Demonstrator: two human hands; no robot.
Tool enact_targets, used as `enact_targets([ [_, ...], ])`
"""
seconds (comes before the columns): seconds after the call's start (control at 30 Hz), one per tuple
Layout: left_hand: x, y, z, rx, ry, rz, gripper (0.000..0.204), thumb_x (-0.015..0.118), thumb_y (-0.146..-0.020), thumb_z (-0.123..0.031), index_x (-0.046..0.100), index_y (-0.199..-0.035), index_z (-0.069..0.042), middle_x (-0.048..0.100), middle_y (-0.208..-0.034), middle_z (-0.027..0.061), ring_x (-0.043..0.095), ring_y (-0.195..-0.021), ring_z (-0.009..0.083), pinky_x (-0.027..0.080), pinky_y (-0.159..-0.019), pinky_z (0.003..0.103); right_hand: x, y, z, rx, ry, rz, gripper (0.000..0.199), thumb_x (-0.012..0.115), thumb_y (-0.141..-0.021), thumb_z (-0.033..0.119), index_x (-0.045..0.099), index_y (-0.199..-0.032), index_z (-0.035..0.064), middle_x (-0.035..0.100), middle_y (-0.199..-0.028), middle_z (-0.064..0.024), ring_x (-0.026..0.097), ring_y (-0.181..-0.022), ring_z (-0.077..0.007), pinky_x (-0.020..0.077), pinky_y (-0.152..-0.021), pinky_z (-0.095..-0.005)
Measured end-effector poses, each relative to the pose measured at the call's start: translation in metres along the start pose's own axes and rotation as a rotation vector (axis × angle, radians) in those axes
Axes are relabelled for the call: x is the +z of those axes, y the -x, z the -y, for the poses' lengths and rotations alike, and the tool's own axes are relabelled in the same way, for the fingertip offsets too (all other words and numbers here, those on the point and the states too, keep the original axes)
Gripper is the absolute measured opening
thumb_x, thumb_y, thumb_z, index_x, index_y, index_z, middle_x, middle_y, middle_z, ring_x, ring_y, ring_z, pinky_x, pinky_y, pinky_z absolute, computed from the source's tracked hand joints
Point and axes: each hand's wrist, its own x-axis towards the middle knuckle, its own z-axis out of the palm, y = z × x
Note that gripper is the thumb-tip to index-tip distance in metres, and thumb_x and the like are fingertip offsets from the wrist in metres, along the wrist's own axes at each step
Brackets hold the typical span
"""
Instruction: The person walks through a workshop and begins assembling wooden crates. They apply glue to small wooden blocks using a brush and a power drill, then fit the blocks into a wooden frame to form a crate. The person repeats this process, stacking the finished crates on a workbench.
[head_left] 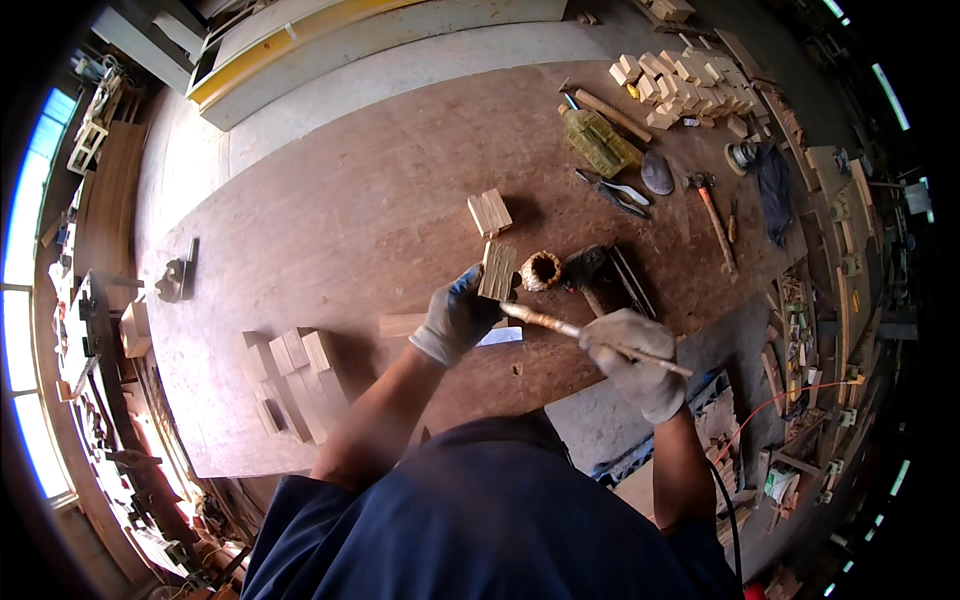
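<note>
My left hand (455, 318), in a pale glove with blue at the fingers, grips a small wooden block (498, 270) above the table. Streaks run across the block's upward face. Gloved as well, my right hand (632, 358) is closed round the handle of a brush (545, 320); its pale tip is close to the block's lower edge, and I cannot tell if they touch. Just right of the block stands a round pot (541, 270) with a crusted, brownish rim and a dark inside. Beyond the held block, another wooden block (489, 213) rests on the table.
Several wooden blocks (290, 375) stand at the near left of the table (340, 190). A hand plane (177, 275) sits by the left edge. Toward the right lie a yellowish bottle (600, 140), pliers (612, 190) and a hammer (712, 215). Stacked blocks (685, 85) fill the far right corner.
</note>
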Motion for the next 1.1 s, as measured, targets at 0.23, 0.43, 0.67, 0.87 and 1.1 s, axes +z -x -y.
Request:
enact_targets([
  [0.23, 0.0, 0.013, -0.015, 0.019, -0.13, 0.03, 0.053, 0.064, -0.106, -0.035, 0.054, -0.143, 0.001, 0.067, -0.127, 0.0183, 0.067, -0.104, 0.0291, 0.059, -0.089, 0.039, 0.004, -0.014, -0.057, 0.402, -0.05, -0.334, 0.013, 0.069, -0.096, 0.007, 0.074, -0.102, -0.004, 0.077, -0.09, -0.0144, 0.073, -0.081, -0.0152, 0.0584, -0.071, -0.0299],
  [0.43, 0.011, 0.042, -0.047, 0.16, -1.015, -0.21, 0.05, 0.081, -0.091, -0.015, 0.066, -0.136, 0.002, 0.072, -0.114, 0.0102, 0.069, -0.102, 0.018, 0.055, -0.091, 0.033, 0.036, -0.051, -0.105, 0.425, 0.202, -0.263, 0.022, 0.07, -0.095, 0.018, 0.076, -0.092, -0.0027, 0.077, -0.087, -0.0186, 0.076, -0.078, -0.0237, 0.0578, -0.072, -0.0375],
  [0.67, 0.013, 0.055, -0.047, 0.318, -1.746, -0.214, 0.047, 0.08, -0.079, -0.007, 0.072, -0.126, -0.009, 0.071, -0.121, 0.0152, 0.064, -0.116, 0.0365, 0.052, -0.103, 0.044, 0.068, -0.011, -0.116, 0.802, 0.59, 0.146, 0.041, 0.08, -0.086, 0.048, 0.081, -0.093, 0.0071, 0.077, -0.089, -0.0208, 0.077, -0.085, -0.037, 0.0598, -0.079, -0.0482],
  [0.87, -0.004, 0.044, -0.027, 0.311, -1.804, -0.128, 0.051, 0.079, -0.078, -0.008, 0.07, -0.128, -0.007, 0.068, -0.126, 0.0186, 0.062, -0.119, 0.0408, 0.052, -0.104, 0.048, 0.133, 0.033, -0.117, 0.985, 0.032, 0.147, 0.028, 0.074, -0.091, 0.036, 0.076, -0.084, 0.0086, 0.075, -0.087, -0.0195, 0.075, -0.084, -0.0372, 0.0588, -0.077, -0.0472],
  [1.1, -0.009, 0.026, -0.01, 0.325, -1.99, 0.026, 0.053, 0.074, -0.08, -0.008, 0.066, -0.132, -0.007, 0.067, -0.128, 0.0199, 0.061, -0.121, 0.0421, 0.049, -0.107, 0.049, 0.192, 0.101, -0.154, 0.752, 0.065, 0.352, 0.025, 0.076, -0.089, 0.027, 0.07, -0.077, 0.0064, 0.067, -0.072, -0.0176, 0.066, -0.065, -0.0315, 0.0535, -0.068, -0.0427],
])
